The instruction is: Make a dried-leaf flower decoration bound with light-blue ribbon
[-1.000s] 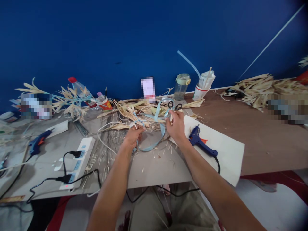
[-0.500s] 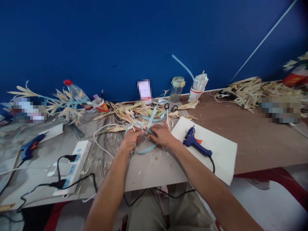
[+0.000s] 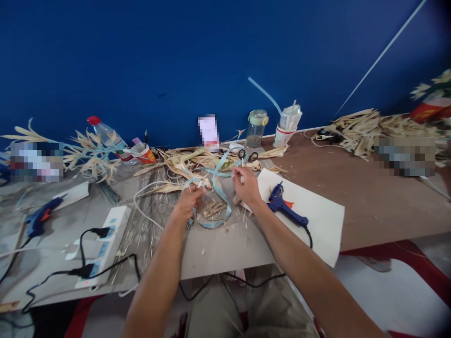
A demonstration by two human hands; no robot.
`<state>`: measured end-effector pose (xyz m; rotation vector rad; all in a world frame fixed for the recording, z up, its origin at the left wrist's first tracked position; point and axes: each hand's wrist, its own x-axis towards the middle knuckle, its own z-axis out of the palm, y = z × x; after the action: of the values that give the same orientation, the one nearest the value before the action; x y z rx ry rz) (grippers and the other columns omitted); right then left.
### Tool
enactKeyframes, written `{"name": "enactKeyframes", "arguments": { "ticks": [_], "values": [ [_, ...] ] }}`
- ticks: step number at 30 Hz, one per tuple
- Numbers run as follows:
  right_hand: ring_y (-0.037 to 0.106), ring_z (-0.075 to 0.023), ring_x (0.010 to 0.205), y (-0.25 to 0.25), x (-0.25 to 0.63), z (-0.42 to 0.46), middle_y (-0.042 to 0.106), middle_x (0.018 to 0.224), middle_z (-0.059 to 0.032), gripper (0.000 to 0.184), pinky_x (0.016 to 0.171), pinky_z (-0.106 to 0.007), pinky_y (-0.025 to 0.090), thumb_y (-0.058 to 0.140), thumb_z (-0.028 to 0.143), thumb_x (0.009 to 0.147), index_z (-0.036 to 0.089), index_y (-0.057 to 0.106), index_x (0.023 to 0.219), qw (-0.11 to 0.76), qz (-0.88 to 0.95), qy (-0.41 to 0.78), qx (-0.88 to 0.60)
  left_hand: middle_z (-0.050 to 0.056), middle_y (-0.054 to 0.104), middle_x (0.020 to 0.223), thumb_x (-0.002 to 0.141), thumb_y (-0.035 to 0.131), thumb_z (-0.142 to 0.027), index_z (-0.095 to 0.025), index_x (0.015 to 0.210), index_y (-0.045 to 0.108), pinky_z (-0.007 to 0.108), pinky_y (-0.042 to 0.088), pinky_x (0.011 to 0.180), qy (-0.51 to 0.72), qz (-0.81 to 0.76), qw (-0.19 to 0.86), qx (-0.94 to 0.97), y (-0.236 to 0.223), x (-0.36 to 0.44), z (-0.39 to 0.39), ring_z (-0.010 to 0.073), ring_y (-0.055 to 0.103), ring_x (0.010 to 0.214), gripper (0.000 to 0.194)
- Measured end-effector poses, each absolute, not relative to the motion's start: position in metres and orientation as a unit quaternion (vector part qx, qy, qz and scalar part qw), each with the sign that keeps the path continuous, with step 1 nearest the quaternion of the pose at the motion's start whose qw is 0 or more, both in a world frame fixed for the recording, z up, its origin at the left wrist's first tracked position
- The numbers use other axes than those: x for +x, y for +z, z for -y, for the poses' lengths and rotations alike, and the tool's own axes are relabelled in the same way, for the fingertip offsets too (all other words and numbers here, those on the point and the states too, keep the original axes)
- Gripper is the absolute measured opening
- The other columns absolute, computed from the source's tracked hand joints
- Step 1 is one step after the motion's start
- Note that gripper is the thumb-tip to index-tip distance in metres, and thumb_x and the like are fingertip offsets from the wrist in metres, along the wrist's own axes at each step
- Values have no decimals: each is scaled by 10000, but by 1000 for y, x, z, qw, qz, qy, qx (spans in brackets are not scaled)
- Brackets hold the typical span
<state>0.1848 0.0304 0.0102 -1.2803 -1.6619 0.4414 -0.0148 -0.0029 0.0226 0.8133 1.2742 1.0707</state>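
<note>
My left hand (image 3: 190,202) is closed in a pinch on a stem wrapped in light blue, with pale dried husk leaves (image 3: 185,171) spreading behind it. Light blue ribbon (image 3: 214,224) curls in a loop between my hands and runs back toward the black-handled scissors (image 3: 252,156). Off to the right, my right hand (image 3: 247,188) is raised apart from the left, thumb and fingertips pressed together. What they pinch, if anything, is too small to tell. A thin pale stick (image 3: 243,162) shows just beyond its fingers. Dry scraps (image 3: 214,210) lie inside the ribbon loop.
A blue glue gun (image 3: 287,209) rests on white card (image 3: 324,225) beside my right forearm. Another glue gun (image 3: 44,216) and a power strip (image 3: 105,249) with black cords lie left. Behind stand a bottle (image 3: 107,136), a jar (image 3: 256,129) and paper cups (image 3: 284,134).
My right hand has moved right and slightly away from me, parting from the left hand. The ribbon loop and scraps between them now show. My left hand keeps its pinch.
</note>
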Motion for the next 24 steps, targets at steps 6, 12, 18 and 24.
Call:
{"name": "enactKeyframes", "arguments": {
  "ticks": [6, 12, 18, 24],
  "values": [
    [597, -212, 911, 11, 194, -36, 661, 999, -105, 337, 867, -368, 456, 447, 314, 836, 167, 589, 1104, 555, 569, 204, -571, -118, 297, 419, 550, 761, -258, -177, 612, 454, 188, 172, 356, 468, -540, 607, 348, 23, -16, 3, 14, 239, 319, 323],
    [607, -196, 757, 7, 196, -40, 665, 799, -58, 414, 774, -341, 468, 435, 383, 852, 155, 523, 1187, 562, 509, 278, -590, -120, 304, 423, 552, 767, -260, -177, 632, 454, 188, 166, 363, 467, -539, 611, 343, 22, -19, 2, 10, 236, 321, 333],
    [603, -194, 799, 4, 195, -43, 673, 856, -73, 385, 772, -326, 463, 442, 377, 840, 155, 568, 1129, 559, 522, 266, -587, -125, 289, 414, 544, 764, -263, -181, 635, 451, 188, 181, 355, 468, -534, 613, 348, 22, -21, 3, 14, 228, 322, 336],
    [599, -195, 876, 4, 197, -43, 664, 949, -91, 353, 837, -343, 451, 439, 298, 825, 148, 594, 1103, 575, 533, 219, -581, -126, 299, 424, 542, 761, -267, -176, 651, 465, 188, 177, 356, 463, -541, 609, 349, 22, -21, 2, 11, 222, 327, 328]
  ]
}}
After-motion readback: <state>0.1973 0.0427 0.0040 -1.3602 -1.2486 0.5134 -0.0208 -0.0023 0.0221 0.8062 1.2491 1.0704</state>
